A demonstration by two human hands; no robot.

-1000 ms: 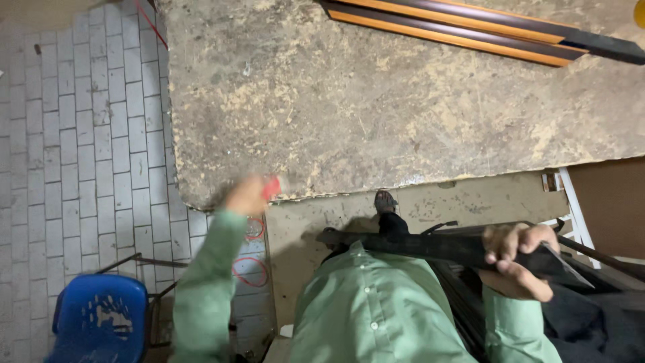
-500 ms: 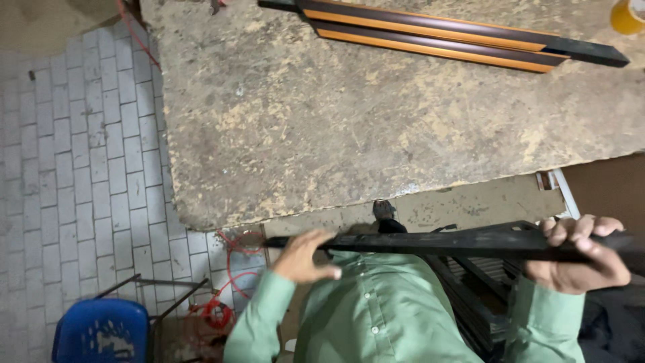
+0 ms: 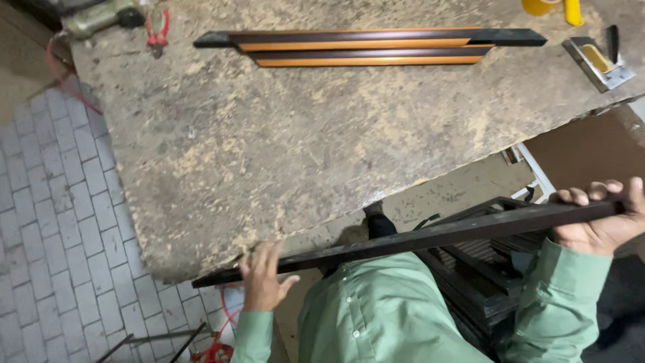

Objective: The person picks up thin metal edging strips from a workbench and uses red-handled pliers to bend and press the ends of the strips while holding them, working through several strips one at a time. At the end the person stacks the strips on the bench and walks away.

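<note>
Both hands grip dark moulding strip [image 3: 430,238]: left hand [image 3: 263,279] and right hand [image 3: 601,218] closed at its ends, below counter [image 3: 302,148] edge.

No packages, labels, signs or screens anywhere on the surface [image 3: 322,154] or beside it.

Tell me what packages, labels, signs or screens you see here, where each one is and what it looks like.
No labels, signs or screens show.
Yellow container: far right corner of the worktable, cut off by the frame, might be packaging; cannot tell.
Otherwise only tools and stock: red-handled pliers at the far left, and the long dark strip held by the left hand and right hand.
</note>
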